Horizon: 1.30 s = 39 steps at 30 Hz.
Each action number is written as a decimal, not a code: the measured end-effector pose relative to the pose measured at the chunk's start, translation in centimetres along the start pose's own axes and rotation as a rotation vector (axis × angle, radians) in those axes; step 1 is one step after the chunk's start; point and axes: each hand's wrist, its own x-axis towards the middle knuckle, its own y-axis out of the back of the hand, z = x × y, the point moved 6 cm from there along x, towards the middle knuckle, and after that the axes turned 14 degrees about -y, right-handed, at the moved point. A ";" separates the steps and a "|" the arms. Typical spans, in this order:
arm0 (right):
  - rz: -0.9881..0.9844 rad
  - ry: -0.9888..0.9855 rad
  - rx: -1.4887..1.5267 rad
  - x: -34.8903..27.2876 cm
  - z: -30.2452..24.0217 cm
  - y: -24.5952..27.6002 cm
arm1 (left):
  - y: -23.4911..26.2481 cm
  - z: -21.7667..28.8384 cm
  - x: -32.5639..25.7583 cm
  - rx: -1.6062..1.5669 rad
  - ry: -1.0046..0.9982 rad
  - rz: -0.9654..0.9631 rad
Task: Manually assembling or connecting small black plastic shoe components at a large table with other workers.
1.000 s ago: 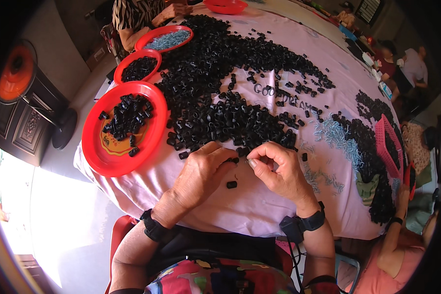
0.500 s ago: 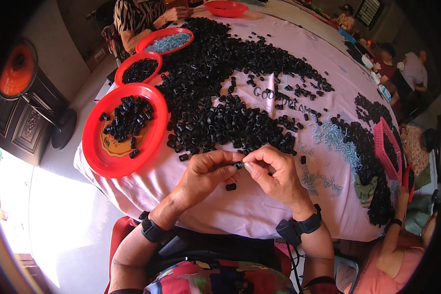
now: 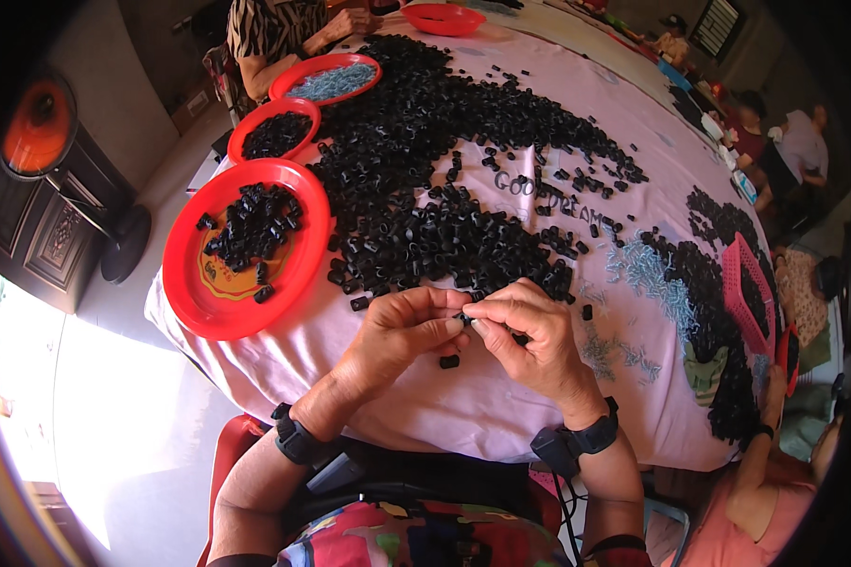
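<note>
- My left hand (image 3: 397, 329) and right hand (image 3: 539, 333) are together, thumbs and forefingers meeting on a small black piece (image 3: 464, 320) just above the bench (image 3: 482, 416), near the middle of its near edge.
- My fingers cover most of that piece, so I cannot tell its exact shape or how firmly each side grips.
- I judge a light pinch best here: left thumb and forefinger steadying, right fingertips making the fine adjustments, pushing squarely so nothing slips askew.
- Working low makes sense; anything dropped should land softly and stay within reach.
- A single black piece (image 3: 449, 362) lies below my fingertips, toward the near edge; the heel of a hand could easily brush it away.
- Something dark shows under my right hand; whether I hold it, I cannot tell.
- Beyond my fingers, the black pile (image 3: 425, 236) spreads toward the far left corner: short, hollow, tube-like pieces, smooth and faintly shiny, probably moulded plastic.
- By the left edge sits a large red plate (image 3: 182, 269), round, glossy and broad-rimmed, with a smaller black heap.
- Toward the right edge lie blue-grey bits (image 3: 667, 283), slim and short.
- The cloth (image 3: 397, 416) is pale pink, soft and creased.
</note>
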 end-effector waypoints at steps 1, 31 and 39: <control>0.019 -0.038 0.006 0.1 0.1 0.1 | 0.2 0.1 0.0 0.012 0.022 0.006; -0.032 -0.245 0.096 -0.2 0.9 -0.6 | 0.4 0.1 -0.1 0.137 -0.088 -0.021; 0.013 -0.217 0.142 -0.3 0.9 -0.6 | 0.1 0.3 -0.2 0.134 -0.088 -0.002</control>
